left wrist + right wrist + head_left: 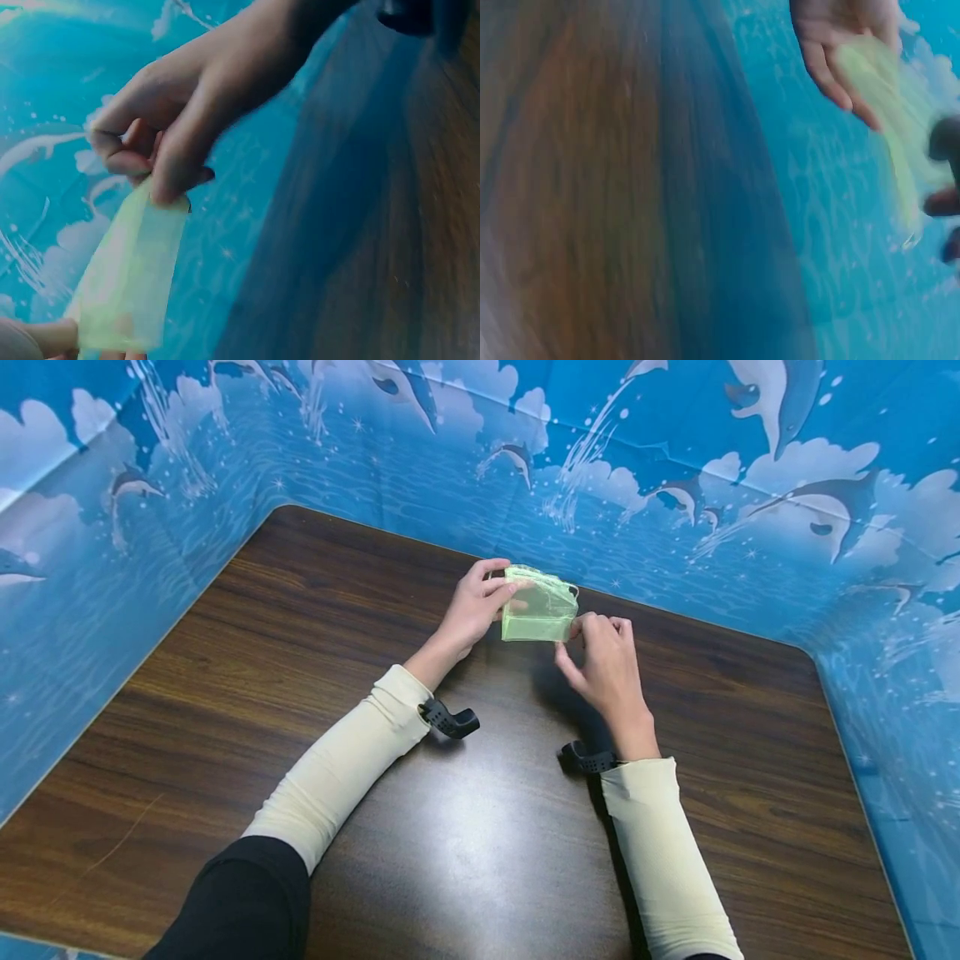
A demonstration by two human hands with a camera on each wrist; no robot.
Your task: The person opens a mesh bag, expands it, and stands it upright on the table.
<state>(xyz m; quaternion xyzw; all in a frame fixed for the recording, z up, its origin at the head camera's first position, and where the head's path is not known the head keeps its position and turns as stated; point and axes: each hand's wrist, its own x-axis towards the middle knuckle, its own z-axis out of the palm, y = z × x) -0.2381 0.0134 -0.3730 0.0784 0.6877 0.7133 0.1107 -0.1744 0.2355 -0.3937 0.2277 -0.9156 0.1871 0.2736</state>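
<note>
A sheer yellow-green drawstring bag (542,617) is held up near the table's far edge, its gathered top showing thin cord loops. My left hand (474,603) grips its left side, thumb in front and other fingers behind the fabric. At the lower right corner, my right hand (609,662) pinches the bag between thumb and fingertips. The left wrist view shows that pinch by the right hand (191,124) on the bag (131,274), with the left fingers low at the left. In the right wrist view, the bag (911,112) is blurred and my left hand (832,56) lies behind it.
Dark wood-grain table (465,827) extends beneath both arms. A blue curtain (420,468) printed with dolphins and clouds stands around its back and sides. Black wrist mounts (450,718) stick out from both wrists over pale sleeves (352,768).
</note>
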